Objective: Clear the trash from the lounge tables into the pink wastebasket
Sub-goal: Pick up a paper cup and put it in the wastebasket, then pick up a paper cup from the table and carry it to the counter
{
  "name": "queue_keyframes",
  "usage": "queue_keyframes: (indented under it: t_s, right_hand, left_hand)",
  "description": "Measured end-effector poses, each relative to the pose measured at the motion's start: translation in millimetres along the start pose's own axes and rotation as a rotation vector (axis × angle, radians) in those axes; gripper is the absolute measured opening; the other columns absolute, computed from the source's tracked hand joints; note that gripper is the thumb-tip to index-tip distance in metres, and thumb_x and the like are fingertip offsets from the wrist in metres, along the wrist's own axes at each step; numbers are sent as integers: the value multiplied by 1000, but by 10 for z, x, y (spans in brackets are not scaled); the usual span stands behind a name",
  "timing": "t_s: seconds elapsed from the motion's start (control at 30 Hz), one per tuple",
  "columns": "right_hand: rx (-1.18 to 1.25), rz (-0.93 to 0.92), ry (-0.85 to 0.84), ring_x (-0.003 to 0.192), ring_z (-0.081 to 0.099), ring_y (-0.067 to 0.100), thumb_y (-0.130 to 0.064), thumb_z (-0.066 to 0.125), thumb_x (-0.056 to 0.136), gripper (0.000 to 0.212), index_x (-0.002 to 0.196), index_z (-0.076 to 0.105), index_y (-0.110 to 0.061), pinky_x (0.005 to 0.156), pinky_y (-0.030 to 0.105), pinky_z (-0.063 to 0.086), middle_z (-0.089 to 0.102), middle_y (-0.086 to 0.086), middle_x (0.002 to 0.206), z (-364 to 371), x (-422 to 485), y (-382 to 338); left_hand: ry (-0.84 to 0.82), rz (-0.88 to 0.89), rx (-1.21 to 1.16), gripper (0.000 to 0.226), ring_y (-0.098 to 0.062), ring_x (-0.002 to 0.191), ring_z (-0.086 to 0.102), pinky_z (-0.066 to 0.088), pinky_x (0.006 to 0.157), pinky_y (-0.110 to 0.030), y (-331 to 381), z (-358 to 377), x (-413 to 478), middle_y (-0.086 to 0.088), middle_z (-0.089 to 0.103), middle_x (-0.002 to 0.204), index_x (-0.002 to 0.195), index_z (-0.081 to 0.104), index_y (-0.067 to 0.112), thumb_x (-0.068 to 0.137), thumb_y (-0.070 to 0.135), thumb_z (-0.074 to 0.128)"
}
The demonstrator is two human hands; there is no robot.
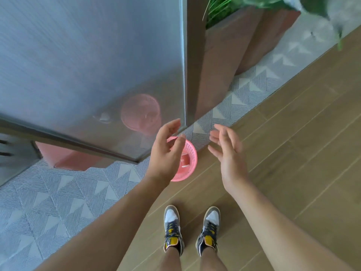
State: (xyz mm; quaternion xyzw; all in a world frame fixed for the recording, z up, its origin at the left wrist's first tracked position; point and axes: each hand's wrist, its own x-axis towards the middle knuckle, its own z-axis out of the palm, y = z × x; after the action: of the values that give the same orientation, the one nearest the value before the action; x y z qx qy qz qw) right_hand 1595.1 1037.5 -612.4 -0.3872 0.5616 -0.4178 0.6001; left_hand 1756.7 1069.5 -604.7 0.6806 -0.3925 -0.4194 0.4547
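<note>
Perforated plastic wastebasket (190,153) (pink), wood-look floor (293,133)

From my feed this reads as a lounge or lobby in a public building, not a home. I see a wood-plank floor (293,133) meeting a grey carpet (58,192) patterned with striped triangles, a tall brown planter box (244,47) holding green plants (220,10), a glossy grey panel (88,55) edged in metal, and 1 small pink wastebasket (190,159) on the floor.

Grey-and-yellow sneakers (172,229) stand on wood-plank floor (293,133) beside a triangle-patterned grey carpet (58,192); a brown planter (218,61) holds green leaves (218,10)
</note>
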Motion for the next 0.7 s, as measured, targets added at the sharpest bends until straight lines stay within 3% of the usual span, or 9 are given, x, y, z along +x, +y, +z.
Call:
queue_keyframes:
  t_s: [0.2, 0.4, 0.53, 0.7]
  right_hand:
    - [-11, -128, 21, 126, 64, 7, -70, 52, 87, 69, 136, 64, -22, 109, 39, 55, 67, 2, 136, -242, -526, -1084]
    - [-15, -225, 74, 127, 64, 8, -68, 51, 91, 59, 132, 64, -28, 112, 41, 52, 69, -3, 131, -465, -1024, -1870]
    - [4, -275, 134, 126, 65, 9, -63, 52, 93, 59, 134, 64, -23, 113, 42, 51, 69, 1, 131, -544, -1339, -2225]
    - [5, -366, 266, 128, 65, 11, -53, 50, 101, 56, 138, 63, -13, 112, 40, 52, 68, 4, 134, -582, -1837, -2439]
  left_hand:
    - [-43, 174, -3, 40, -1, 133, 59, 46, 105, -11, 1128, -144, -420, 7, 63, 143, 139, 57, 30, 99, 29, 55]
    - [-68, 285, -28, 40, -4, 137, 57, 46, 110, -17, 1845, -367, -773, 14, 61, 144, 139, 54, 38, 100, 30, 55]
    - [-88, 333, -70, 42, -4, 138, 56, 46, 118, -34, 2171, -459, -923, 11, 61, 145, 142, 52, 41, 101, 30, 54]
    - [-188, 366, -119, 48, -5, 140, 55, 44, 120, -50, 2492, -538, -1181, 10, 61, 145, 142, 51, 40, 95, 48, 53]
